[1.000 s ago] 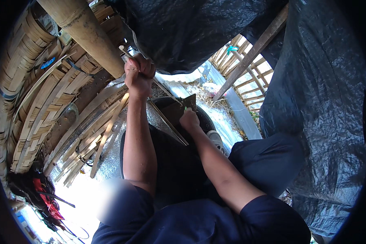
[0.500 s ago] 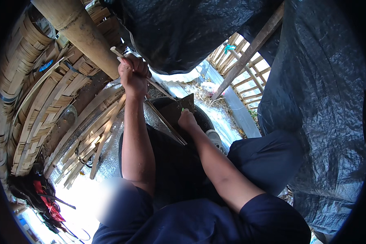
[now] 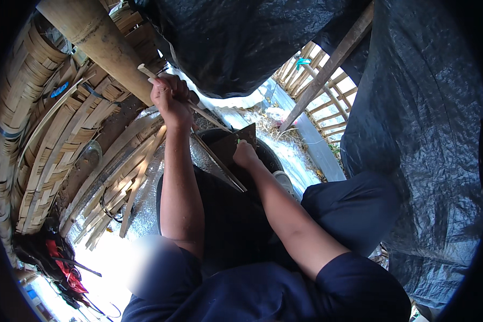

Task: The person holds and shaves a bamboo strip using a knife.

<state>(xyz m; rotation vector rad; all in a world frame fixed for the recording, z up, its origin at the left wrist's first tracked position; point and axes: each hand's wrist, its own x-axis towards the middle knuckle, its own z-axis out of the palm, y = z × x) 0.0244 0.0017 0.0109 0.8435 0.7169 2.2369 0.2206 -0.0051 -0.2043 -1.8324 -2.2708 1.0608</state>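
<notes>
My left hand (image 3: 172, 99) is closed round a thin pale bamboo strip (image 3: 146, 72), whose short end sticks out above the fist. From the fist, the strip slants down to the right toward a dark brown flat piece with a pointed corner (image 3: 247, 132). Against that piece is my right hand (image 3: 244, 154), its fingers closed. A small green bit shows at the right fingertips; what they grip is hidden. Both lie over a dark round tub (image 3: 272, 155) between my legs. Another long thin strip (image 3: 218, 159) leans across the tub's near left side.
Split bamboo slats (image 3: 118, 182) lie to the left, below a woven bamboo wall (image 3: 43, 123). A thick bamboo pole (image 3: 99, 40) stands at the upper left. Black plastic sheeting (image 3: 418, 134) hangs at the right and ahead, beside a slanting wooden post (image 3: 327, 67).
My left hand has shifted slightly up and to the left with the bamboo strip. My right hand has moved a little up and left along the dark flat piece.
</notes>
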